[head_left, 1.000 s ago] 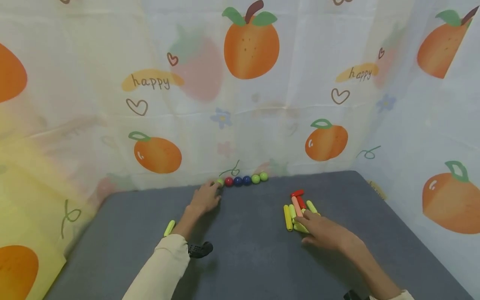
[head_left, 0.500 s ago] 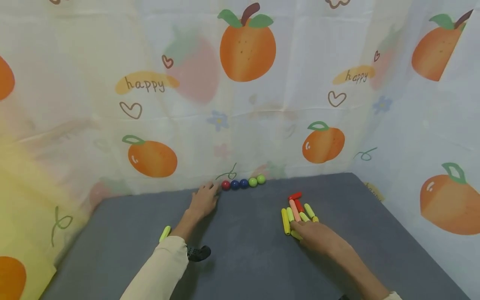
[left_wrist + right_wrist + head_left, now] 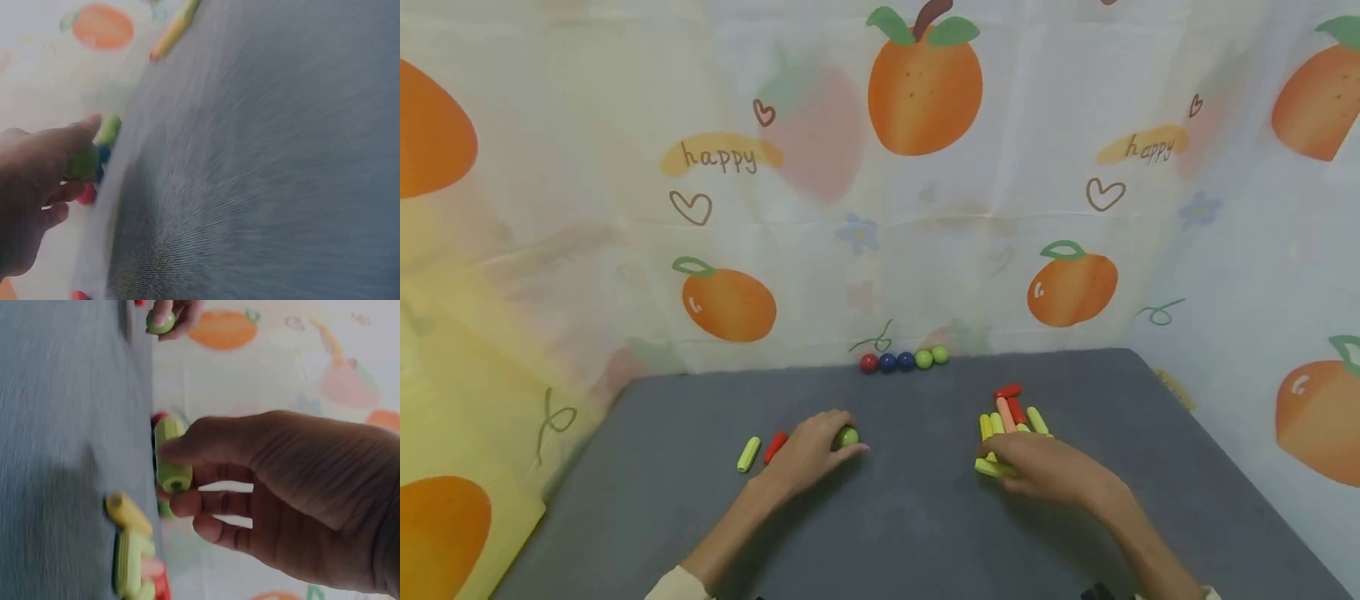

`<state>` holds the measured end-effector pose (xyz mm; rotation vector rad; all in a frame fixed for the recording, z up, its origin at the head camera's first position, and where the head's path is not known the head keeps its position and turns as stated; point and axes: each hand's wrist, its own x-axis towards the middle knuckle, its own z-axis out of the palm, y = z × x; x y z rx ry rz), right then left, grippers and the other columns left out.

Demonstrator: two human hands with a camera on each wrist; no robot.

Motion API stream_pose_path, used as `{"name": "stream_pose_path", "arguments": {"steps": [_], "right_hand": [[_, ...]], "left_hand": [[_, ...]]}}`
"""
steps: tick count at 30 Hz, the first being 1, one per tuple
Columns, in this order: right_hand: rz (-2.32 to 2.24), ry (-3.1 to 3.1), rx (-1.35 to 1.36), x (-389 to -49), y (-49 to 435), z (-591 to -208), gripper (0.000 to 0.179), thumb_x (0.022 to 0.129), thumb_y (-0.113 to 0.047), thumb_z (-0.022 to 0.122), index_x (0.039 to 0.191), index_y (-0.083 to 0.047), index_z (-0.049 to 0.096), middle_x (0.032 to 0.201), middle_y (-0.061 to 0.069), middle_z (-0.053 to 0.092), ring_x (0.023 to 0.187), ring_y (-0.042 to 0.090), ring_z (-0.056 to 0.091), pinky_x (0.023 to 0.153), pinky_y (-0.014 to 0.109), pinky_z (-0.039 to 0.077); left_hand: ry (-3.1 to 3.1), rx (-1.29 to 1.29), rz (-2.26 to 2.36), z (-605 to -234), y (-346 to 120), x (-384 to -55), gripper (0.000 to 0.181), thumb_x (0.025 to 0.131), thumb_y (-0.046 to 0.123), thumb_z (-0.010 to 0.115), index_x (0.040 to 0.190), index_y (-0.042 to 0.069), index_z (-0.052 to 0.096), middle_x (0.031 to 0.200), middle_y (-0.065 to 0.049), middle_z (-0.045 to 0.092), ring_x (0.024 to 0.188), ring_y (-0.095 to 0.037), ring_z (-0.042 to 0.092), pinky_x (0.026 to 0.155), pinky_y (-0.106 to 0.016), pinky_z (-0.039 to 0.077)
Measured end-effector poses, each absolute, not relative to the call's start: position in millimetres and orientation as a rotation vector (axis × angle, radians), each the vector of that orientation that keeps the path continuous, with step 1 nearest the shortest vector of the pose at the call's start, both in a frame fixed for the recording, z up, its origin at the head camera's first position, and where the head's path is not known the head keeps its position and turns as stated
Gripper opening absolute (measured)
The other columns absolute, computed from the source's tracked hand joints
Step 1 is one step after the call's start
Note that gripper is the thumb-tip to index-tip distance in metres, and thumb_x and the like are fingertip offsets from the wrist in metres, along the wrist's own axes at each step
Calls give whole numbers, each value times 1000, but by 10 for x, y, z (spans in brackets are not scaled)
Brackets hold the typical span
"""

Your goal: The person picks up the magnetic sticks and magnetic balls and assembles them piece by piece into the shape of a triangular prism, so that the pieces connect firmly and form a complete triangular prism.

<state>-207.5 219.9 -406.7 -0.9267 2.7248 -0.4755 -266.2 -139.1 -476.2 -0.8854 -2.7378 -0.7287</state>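
My left hand [image 3: 811,448] grips a green ball [image 3: 847,437] between thumb and fingers, a little above the grey table. In the left wrist view the same ball [image 3: 81,164] is blurred. At the right, my right hand [image 3: 1063,471] pinches a yellow-green faceted stick [image 3: 994,468]; the right wrist view shows this stick [image 3: 170,453] with a hole in its end, lifted off the table. Behind and partly under that hand lies a cluster of sticks, among them a pink one [image 3: 1005,414], a red one [image 3: 1016,410] and a yellow one [image 3: 986,427].
Along the table's back edge stand a red ball [image 3: 868,363], two blue balls [image 3: 897,362] and two green balls [image 3: 932,357]. Left of my left hand lie a yellow-green stick [image 3: 748,454] and a red stick [image 3: 776,447]. A printed cloth [image 3: 925,250] hangs behind the table [image 3: 910,517].
The left hand has taken the green ball from the row's left end and drawn it back toward me. My right hand now holds a yellow-green stick from the cluster. The head view has shifted slightly.
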Motion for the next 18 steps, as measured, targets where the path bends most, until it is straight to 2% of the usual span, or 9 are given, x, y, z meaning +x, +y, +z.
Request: {"name": "stream_pose_path", "arguments": {"steps": [2, 9, 15, 18], "right_hand": [[-504, 2665, -1017, -2087, 2082, -4026, 25, 95, -5, 73, 120, -10, 71, 104, -5, 71, 85, 0, 56, 77, 23, 52], [-431, 2521, -1256, -2171, 1670, -4072, 17, 93, -4, 73, 106, -14, 72, 90, -7, 61, 78, -1, 45, 74, 19, 44], [-352, 2445, -1315, -2165, 1271, -4213, 15, 92, -6, 73, 103, -17, 72, 87, -8, 64, 71, -1, 46, 69, 19, 43], [-324, 2421, -1318, -2149, 1100, -4289, 13, 93, -8, 74, 100, -18, 71, 85, -9, 63, 69, -1, 45, 68, 20, 41]], "left_hand": [[-2746, -970, -766, -4708, -1415, -2488, 30, 93, 38, 79, 108, 13, 71, 93, 8, 64, 79, -5, 51, 70, -21, 44], [-2692, -1262, -864, -4735, -1382, -2042, 27, 94, 39, 77, 109, 18, 69, 99, 11, 62, 82, 3, 52, 75, -16, 50], [-2690, -1326, -965, -4857, -1347, -1897, 30, 93, 44, 76, 110, 19, 70, 96, 10, 60, 75, 7, 46, 68, -11, 45], [-2674, -1325, -967, -4900, -1350, -1887, 31, 91, 46, 77, 106, 19, 69, 93, 9, 58, 72, 7, 44, 65, -10, 43]]}}
